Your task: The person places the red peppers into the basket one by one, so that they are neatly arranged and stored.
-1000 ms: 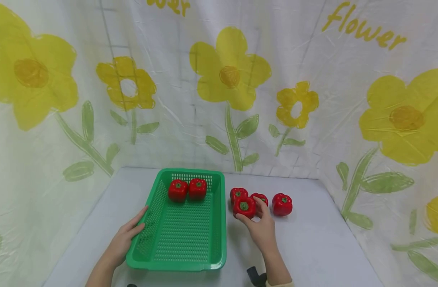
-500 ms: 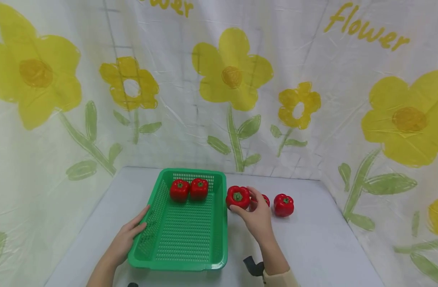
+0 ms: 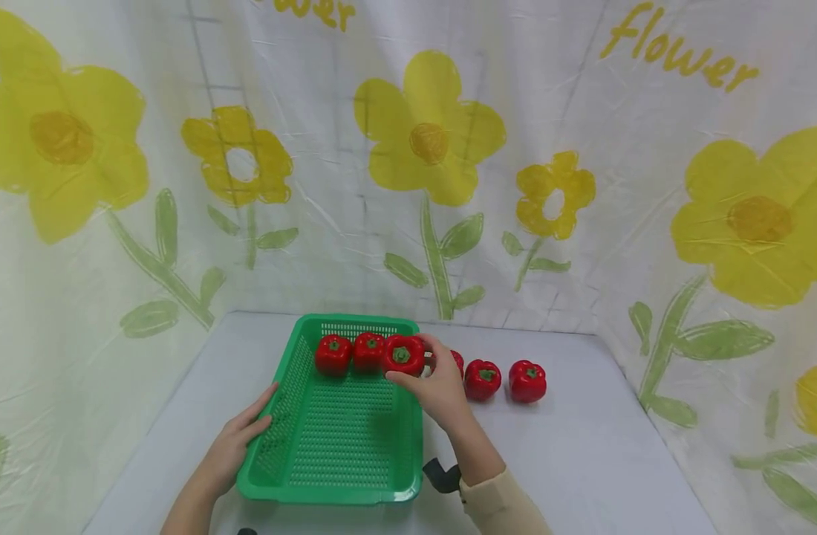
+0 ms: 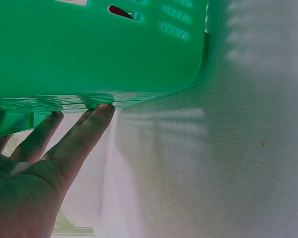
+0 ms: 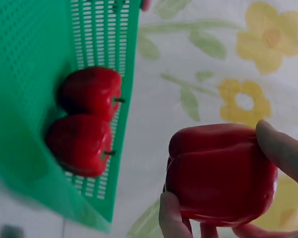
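Observation:
My right hand [image 3: 442,390] grips a red bell pepper [image 3: 403,355] between thumb and fingers over the right rim of a green plastic basket [image 3: 328,495]. The right wrist view shows this pepper side-on, thumb at one end and fingertips at the other. Two more red bell peppers, one [image 3: 333,356] left of the other [image 3: 368,351], sit side by side at the basket's far end. My left hand [image 3: 231,449] touches the basket's left side. In the left wrist view, its fingers [image 4: 79,144] are extended, tips against the green wall.
On the white table [image 3: 569,453], right of the basket, stand two red bell peppers, one [image 3: 482,381] beside another [image 3: 527,382]. A third pepper [image 3: 457,361] is partly hidden behind my right hand. A white curtain [image 3: 328,245] with yellow flowers hangs behind the table.
My right hand has carried the bell pepper left, from above the peppers on the table to over the basket's right rim. The left hand and the basket have stayed in place.

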Demonstrator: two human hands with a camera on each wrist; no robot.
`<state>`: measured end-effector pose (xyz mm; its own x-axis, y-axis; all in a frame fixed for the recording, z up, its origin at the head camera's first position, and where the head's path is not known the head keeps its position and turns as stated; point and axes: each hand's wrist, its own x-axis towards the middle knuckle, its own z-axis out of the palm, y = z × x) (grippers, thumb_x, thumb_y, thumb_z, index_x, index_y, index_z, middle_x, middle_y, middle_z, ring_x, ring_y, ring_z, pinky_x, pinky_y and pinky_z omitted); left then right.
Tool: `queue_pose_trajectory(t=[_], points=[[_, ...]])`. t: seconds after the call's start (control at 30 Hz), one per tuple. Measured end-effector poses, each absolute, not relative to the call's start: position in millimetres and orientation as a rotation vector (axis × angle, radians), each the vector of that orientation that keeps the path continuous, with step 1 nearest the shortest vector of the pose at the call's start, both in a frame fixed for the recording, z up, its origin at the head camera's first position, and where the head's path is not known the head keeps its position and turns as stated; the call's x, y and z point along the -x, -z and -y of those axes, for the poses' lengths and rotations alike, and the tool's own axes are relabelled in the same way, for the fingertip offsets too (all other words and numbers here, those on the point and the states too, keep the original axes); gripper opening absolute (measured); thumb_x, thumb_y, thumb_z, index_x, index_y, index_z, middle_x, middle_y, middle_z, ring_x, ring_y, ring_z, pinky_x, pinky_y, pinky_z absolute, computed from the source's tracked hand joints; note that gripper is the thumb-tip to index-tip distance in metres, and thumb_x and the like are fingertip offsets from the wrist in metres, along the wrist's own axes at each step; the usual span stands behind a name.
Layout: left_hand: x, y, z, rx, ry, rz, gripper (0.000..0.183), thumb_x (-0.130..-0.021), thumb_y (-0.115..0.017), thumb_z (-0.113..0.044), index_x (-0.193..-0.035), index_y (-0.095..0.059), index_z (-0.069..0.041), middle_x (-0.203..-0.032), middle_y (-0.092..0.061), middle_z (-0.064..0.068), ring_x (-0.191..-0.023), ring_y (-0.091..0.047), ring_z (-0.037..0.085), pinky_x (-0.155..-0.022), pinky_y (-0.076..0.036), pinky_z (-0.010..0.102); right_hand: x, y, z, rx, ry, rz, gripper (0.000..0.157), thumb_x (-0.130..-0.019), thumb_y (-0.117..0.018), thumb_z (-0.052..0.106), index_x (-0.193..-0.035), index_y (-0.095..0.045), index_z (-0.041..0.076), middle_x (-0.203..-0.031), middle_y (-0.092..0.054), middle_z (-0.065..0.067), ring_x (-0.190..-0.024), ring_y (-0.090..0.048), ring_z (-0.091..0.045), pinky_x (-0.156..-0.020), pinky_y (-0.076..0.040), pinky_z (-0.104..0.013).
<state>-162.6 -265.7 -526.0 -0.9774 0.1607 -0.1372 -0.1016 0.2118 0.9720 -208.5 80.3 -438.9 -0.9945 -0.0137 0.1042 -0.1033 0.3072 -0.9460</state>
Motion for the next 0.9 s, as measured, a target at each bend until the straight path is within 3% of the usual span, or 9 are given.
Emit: queue_pose_trajectory(t=[0.3, 0.67, 0.9], points=[[160.6, 526.8, 265.4, -0.076, -1.887, -2.258, 0.055, -0.110, -0.038, -0.029, -0.162, -0.023, -0.020, -0.169, -0.009, 0.010, -0.154, -0.002, 0.043, -0.120, -0.010, 0.064, 223.3, 437.7, -48.6, -0.142, -1.806, 2.554, 0.086, -0.076, -0.089, 0.041, -0.147, -0.047, 0.016, -0.141, -0.054, -0.007, -0.124, -0.054, -0.030, -0.089, -0.060, -0.044], [162.3, 525.2, 266.8, -0.050, -1.854, -2.280, 0.055, -0.109, -0.038, -0.033, -0.162, -0.023, -0.024, -0.170, -0.009, 0.007, -0.155, -0.004, 0.041, -0.121, -0.014, 0.059, 245.0, 441.3, -5.0, -0.212, -1.769, 2.649, 0.080, -0.077, -0.089, 0.035, -0.143, -0.048, 0.014, -0.135, -0.058, -0.006, -0.121, -0.057, -0.024, -0.095, -0.057, -0.042], [162.0, 526.6, 266.4, -0.057, -1.863, -2.270, 0.056, -0.109, -0.038, -0.033, -0.162, -0.023, -0.024, -0.170, -0.009, 0.007, -0.155, -0.004, 0.041, -0.121, -0.013, 0.059, 255.6, 453.2, 16.8, -0.209, -1.739, 2.764, 0.077, -0.076, -0.091, 0.030, -0.138, -0.049, 0.010, -0.128, -0.060, -0.007, -0.114, -0.059, -0.023, -0.090, -0.059, -0.040]])
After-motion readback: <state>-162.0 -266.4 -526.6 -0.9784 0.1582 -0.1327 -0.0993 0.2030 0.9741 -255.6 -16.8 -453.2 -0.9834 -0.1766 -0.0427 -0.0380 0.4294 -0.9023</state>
